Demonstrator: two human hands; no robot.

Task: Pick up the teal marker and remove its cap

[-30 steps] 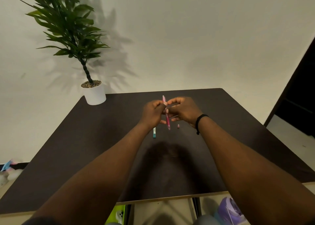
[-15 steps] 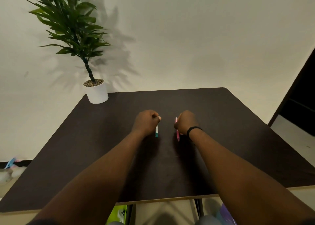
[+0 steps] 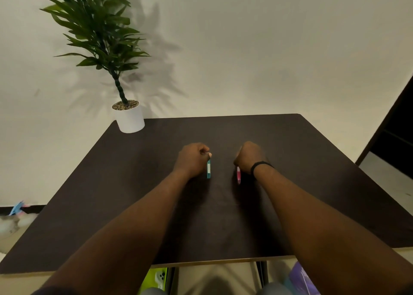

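Note:
Both my fists rest near the middle of a dark brown table (image 3: 312,160). My left hand (image 3: 193,159) is curled round a teal pen (image 3: 208,170), whose lower end sticks out toward me beside the wrist. My right hand (image 3: 248,157), with a black band at the wrist, is curled round a pink pen (image 3: 238,176), whose tip shows below the fist. The two hands are apart, a short gap of bare table between them. Most of each pen is hidden inside its fist.
A green plant in a white pot (image 3: 129,118) stands at the table's far left corner against a pale wall. A dark doorway (image 3: 397,127) is at the right. Coloured items lie on the floor under the near edge (image 3: 156,279).
A second ago both hands held the pink pen together above the table while the teal pen lay on it. They have since parted and come down, the left taking the teal pen, the right keeping the pink one.

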